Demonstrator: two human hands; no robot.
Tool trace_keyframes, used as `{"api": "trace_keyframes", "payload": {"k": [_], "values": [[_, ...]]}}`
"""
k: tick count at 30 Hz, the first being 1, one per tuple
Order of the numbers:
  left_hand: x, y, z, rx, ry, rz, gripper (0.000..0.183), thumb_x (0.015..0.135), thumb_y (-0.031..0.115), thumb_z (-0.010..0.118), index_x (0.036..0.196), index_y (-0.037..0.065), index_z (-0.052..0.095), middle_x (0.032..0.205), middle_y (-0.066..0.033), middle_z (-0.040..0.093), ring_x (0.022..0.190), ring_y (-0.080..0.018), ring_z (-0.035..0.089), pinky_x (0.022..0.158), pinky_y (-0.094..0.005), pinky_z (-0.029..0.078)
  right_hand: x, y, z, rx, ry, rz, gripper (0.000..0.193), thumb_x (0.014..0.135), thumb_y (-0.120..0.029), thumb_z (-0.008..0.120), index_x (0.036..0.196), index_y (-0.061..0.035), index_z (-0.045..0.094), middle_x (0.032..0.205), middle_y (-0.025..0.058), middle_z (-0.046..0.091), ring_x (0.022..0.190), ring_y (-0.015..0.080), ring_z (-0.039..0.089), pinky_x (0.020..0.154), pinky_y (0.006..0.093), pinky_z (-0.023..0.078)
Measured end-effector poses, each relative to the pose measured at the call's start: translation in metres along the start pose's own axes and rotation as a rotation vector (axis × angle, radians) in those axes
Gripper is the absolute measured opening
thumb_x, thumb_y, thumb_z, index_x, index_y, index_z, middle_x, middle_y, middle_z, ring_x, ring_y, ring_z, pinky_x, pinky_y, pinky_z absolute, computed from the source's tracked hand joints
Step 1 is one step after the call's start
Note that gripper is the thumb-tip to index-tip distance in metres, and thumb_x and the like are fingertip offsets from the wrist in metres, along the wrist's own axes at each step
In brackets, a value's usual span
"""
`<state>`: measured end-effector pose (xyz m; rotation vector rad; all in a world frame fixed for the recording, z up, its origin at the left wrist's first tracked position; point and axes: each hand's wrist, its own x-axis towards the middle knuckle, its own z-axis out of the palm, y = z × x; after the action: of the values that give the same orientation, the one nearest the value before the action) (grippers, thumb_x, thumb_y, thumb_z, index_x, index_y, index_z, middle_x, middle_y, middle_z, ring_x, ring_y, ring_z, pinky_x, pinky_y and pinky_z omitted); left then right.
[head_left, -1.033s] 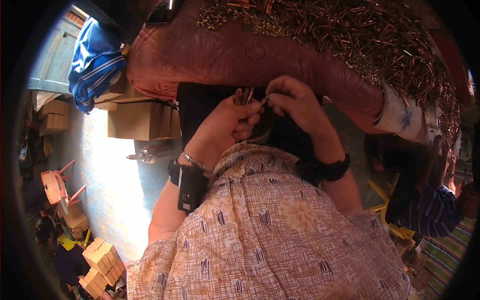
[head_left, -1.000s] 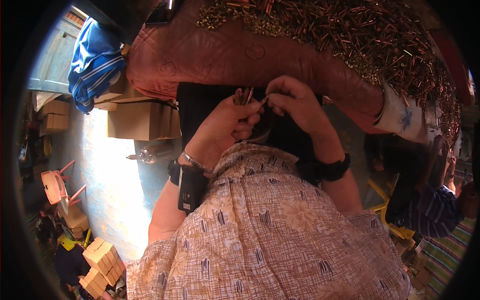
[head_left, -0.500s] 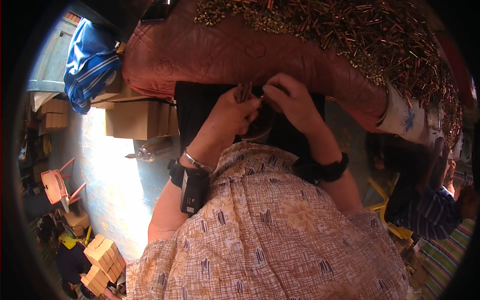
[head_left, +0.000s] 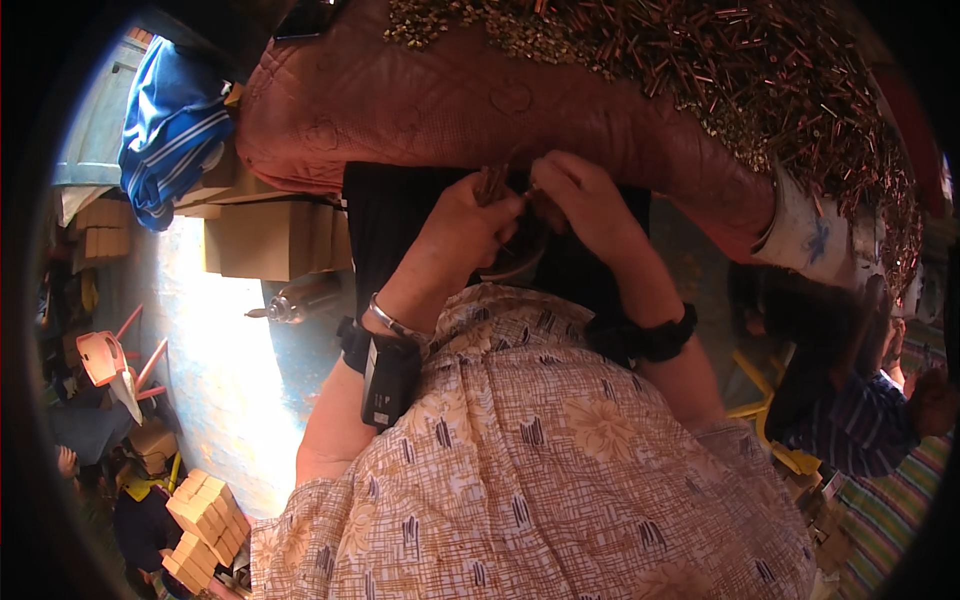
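My left hand is closed round a small bunch of thin copper-coloured tubes, their ends sticking up past the fingers. Close on its right, my right hand has its fingertips pinched together; whatever is between them is too small and dark to name. Both hands are over my lap, above a shadowed round container whose rim shows only in part. Beyond them, a large heap of copper-coloured tubes covers the reddish padded work surface, with small brass-coloured pieces along its near edge.
On the left, brown cartons stand under the surface, near a bottle-like object on the floor. A blue cloth hangs at the far left. A pink chair and stacked small boxes are lower left. Another person's striped sleeve shows at right.
My right hand has shifted slightly, its fingers staying pinched beside the bunch. My left hand keeps its hold on the tubes. The view has tilted a little.
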<state>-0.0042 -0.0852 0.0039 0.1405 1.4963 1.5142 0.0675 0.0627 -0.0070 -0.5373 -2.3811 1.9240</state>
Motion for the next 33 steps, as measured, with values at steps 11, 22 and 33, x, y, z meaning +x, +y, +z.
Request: {"api": "trace_keyframes", "payload": {"k": [11,22,33], "values": [[-0.003,0.003,-0.001,-0.02,-0.006,-0.022,0.01,0.084,0.012,0.054,0.091,0.007,0.049,0.062,0.0018,0.045,0.043,-0.0025,0.032,0.037,-0.0168,0.023,-0.001,0.0,-0.001,0.066,-0.018,-0.01,0.018,0.086,-0.018,0.053,0.078,-0.0022,0.053,0.064,0.0017,0.051,0.058,0.0068,0.046,0.052,0.0237,0.039],[-0.004,0.001,-0.003,-0.034,-0.03,-0.029,0.011,0.084,0.013,0.054,0.092,0.008,0.05,0.064,0.003,0.045,0.046,-0.002,0.033,0.038,-0.0164,0.023,-0.003,-0.007,0.003,-0.036,-0.016,-0.025,0.019,0.086,-0.019,0.053,0.077,-0.0025,0.052,0.063,0.0004,0.049,0.059,0.0061,0.044,0.052,0.0231,0.038],[0.002,-0.005,-0.01,-0.039,-0.037,-0.028,0.012,0.085,0.015,0.052,0.094,0.007,0.05,0.066,0.0024,0.046,0.046,-0.0029,0.034,0.038,-0.0168,0.024,0.009,-0.004,0.007,-0.065,0.107,-0.116,0.018,0.086,-0.019,0.053,0.081,-0.0015,0.053,0.068,0.0018,0.052,0.063,0.0082,0.05,0.057,0.0238,0.041]]}}
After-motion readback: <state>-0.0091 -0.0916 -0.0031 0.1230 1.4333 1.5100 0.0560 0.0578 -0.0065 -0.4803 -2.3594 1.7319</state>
